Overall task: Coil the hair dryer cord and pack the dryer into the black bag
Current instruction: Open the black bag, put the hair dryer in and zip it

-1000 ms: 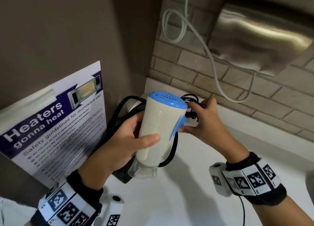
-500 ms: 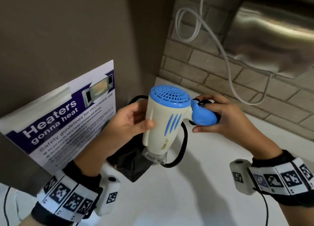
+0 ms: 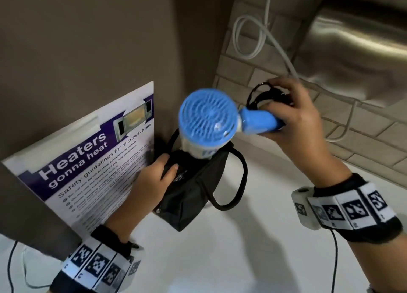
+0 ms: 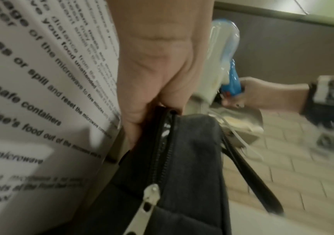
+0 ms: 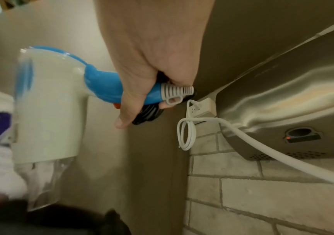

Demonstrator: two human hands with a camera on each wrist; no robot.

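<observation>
A white hair dryer (image 3: 207, 121) with a blue grille and blue handle (image 5: 106, 86) points nozzle down into the mouth of the black bag (image 3: 193, 191). My right hand (image 3: 295, 118) grips the handle together with the coiled black cord (image 3: 264, 94). In the right wrist view the cord coil (image 5: 148, 114) sits under my fingers, and the clear nozzle (image 5: 39, 184) hangs just above the dark bag. My left hand (image 3: 152, 180) grips the bag's left rim by the zipper (image 4: 162, 151) and holds it open. The bag stands on the white counter (image 3: 220, 259).
A microwave safety poster (image 3: 88, 160) leans on the brown wall just left of the bag. A steel wall-mounted hand dryer (image 3: 356, 50) with a looped white cable (image 3: 248, 39) hangs over the tiled wall at the right. The bag's strap (image 3: 240, 182) loops right.
My left hand let go of the dryer body and took hold of the bag's rim. My right hand turned the dryer nozzle down and lowered it into the bag's mouth.
</observation>
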